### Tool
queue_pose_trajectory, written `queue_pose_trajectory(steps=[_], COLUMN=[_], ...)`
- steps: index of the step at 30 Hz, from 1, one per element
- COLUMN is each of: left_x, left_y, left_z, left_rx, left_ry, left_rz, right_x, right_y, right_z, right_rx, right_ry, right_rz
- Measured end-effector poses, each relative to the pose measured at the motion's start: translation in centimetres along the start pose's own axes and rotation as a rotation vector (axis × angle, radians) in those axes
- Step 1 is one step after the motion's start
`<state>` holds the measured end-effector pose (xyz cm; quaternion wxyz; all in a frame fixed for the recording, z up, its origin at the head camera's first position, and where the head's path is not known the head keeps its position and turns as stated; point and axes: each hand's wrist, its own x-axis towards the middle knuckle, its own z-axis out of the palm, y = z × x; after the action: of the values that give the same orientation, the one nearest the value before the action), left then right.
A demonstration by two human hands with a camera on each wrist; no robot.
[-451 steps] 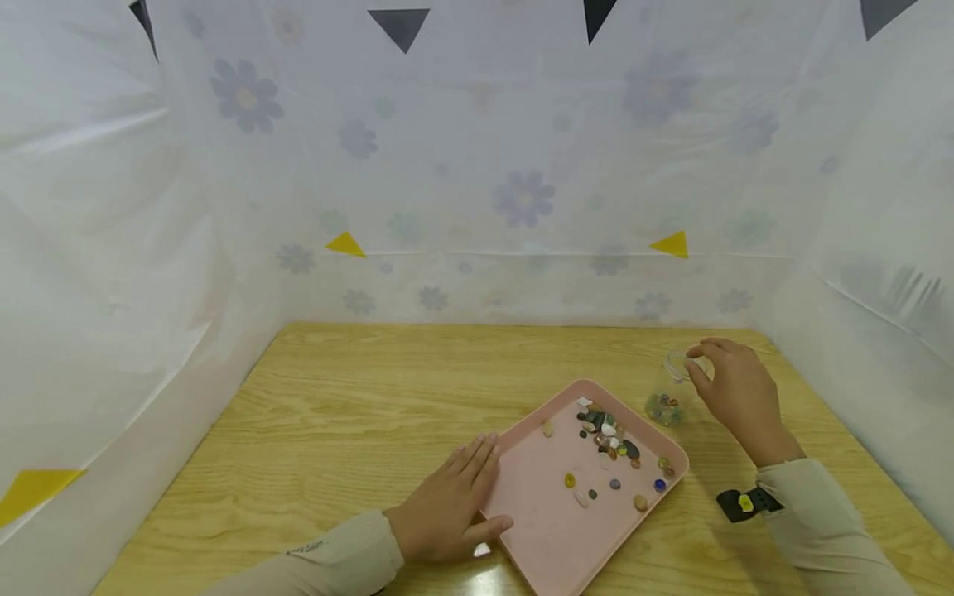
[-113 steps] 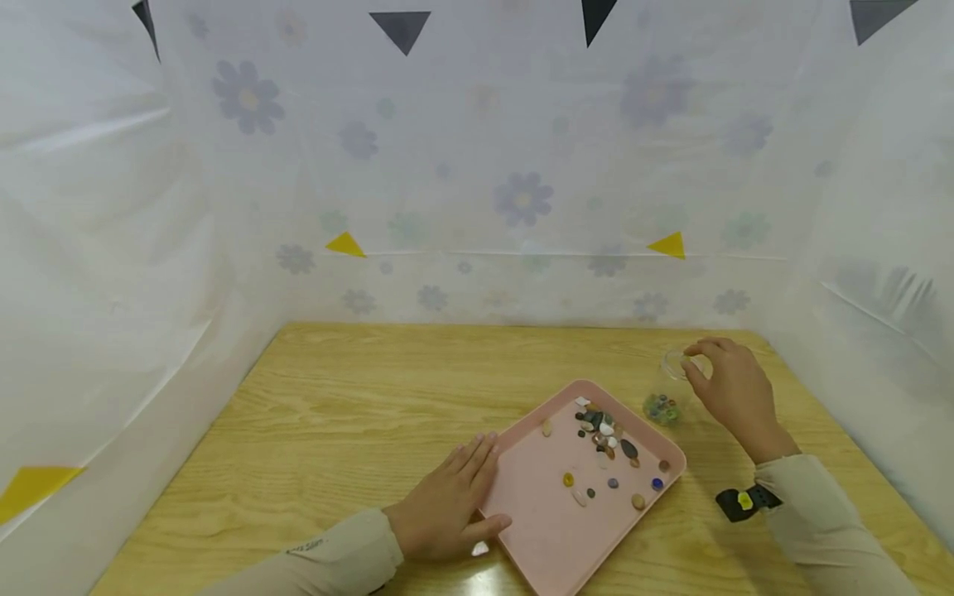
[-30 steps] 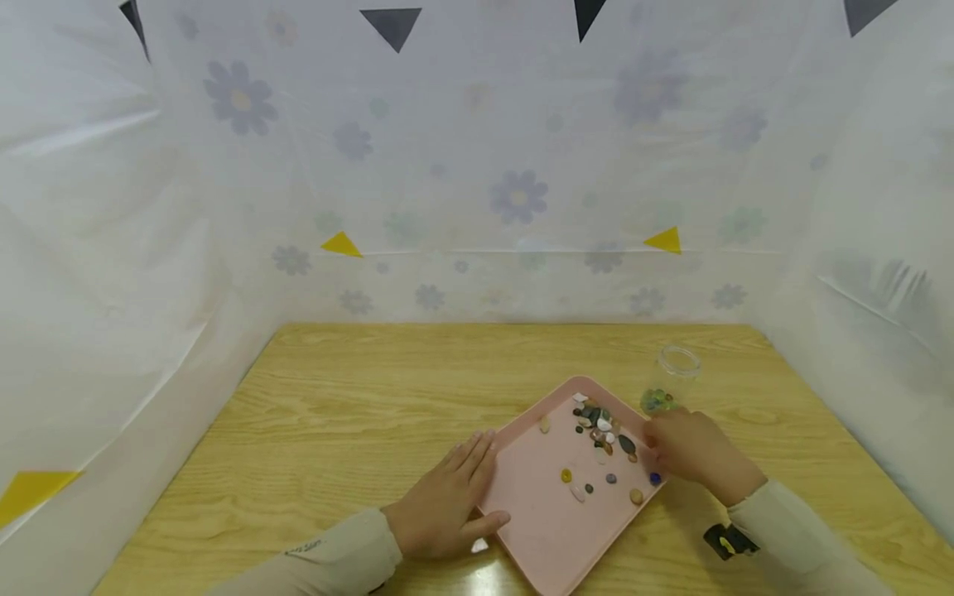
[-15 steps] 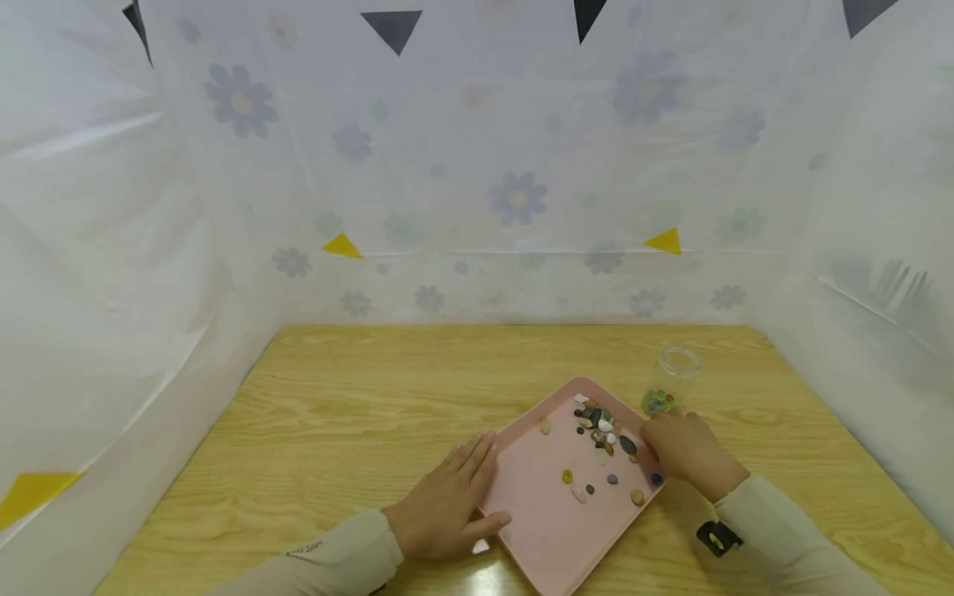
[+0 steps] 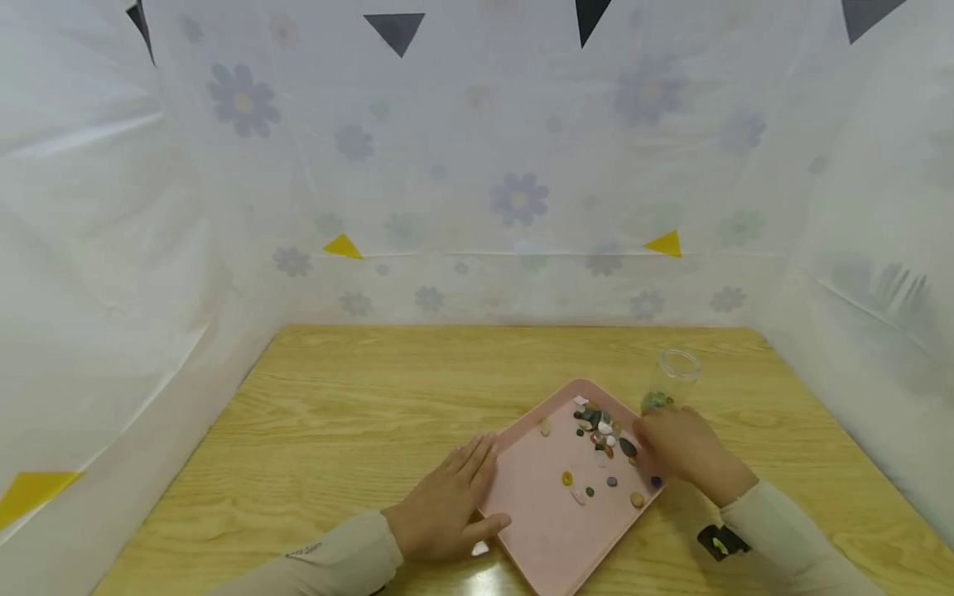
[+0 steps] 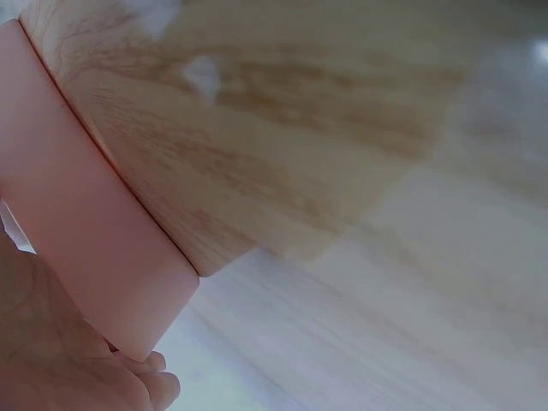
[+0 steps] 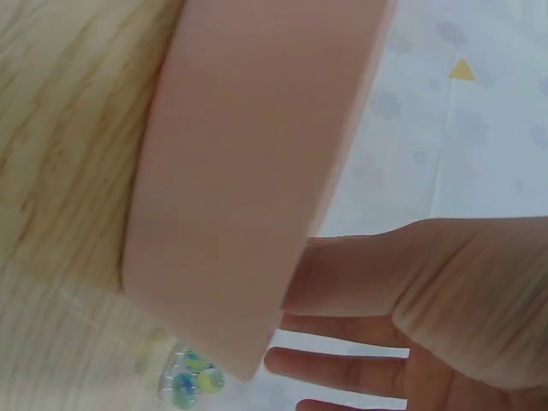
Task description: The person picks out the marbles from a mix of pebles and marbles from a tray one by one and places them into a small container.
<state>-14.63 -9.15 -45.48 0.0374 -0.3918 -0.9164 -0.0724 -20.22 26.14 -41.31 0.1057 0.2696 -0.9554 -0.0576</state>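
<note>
A pink tray (image 5: 551, 521) lies slanted on the table with several polished stones and glass beads on it, thickest in a dark and white cluster (image 5: 599, 420). Flat along its left edge rests my left hand (image 5: 447, 505), fingers extended and thumb over the rim. My right hand (image 5: 686, 447) reaches over the tray's right corner; in the right wrist view its thumb passes behind the pink wall (image 7: 231, 171), so its fingertips and anything between them are hidden. A clear jar (image 5: 674, 377) stands just beyond that hand, with several glass beads (image 5: 658, 401) at its bottom.
A wooden table (image 5: 373, 389) carries everything, with white flowered sheeting (image 5: 447, 165) around its back and sides. A dark blue bead (image 5: 656, 481) lies near the right hand, and a yellow one (image 5: 567, 478) farther in. A black wrist strap (image 5: 721, 542) hangs at the right sleeve.
From above the jar's mouth, my right hand has come down to the tray's right corner, covering the reddish bead there. Within the last second it shifts only slightly. The left hand stays put.
</note>
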Motion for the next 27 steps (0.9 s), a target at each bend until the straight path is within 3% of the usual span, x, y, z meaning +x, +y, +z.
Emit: queue_pose_trajectory(steps=[5, 17, 21, 27], left_x=[0.1, 0.1, 0.1, 0.2], left_y=[0.0, 0.0, 0.0, 0.1], left_z=[0.1, 0.1, 0.1, 0.0], left_rx=[0.007, 0.003, 0.014, 0.009], left_ry=[0.01, 0.012, 0.019, -0.001], left_rz=[0.006, 0.006, 0.005, 0.002], right_x=[0.3, 1.1, 1.2, 1.0], right_y=[0.1, 2.5, 3.6, 4.8], right_z=[-1.0, -3.3, -3.6, -3.1], right_rx=[-0.044, 0.111, 0.118, 0.161], right_ry=[0.153, 0.52, 0.591, 0.58], right_rz=[-0.044, -0.061, 0.002, 0.172])
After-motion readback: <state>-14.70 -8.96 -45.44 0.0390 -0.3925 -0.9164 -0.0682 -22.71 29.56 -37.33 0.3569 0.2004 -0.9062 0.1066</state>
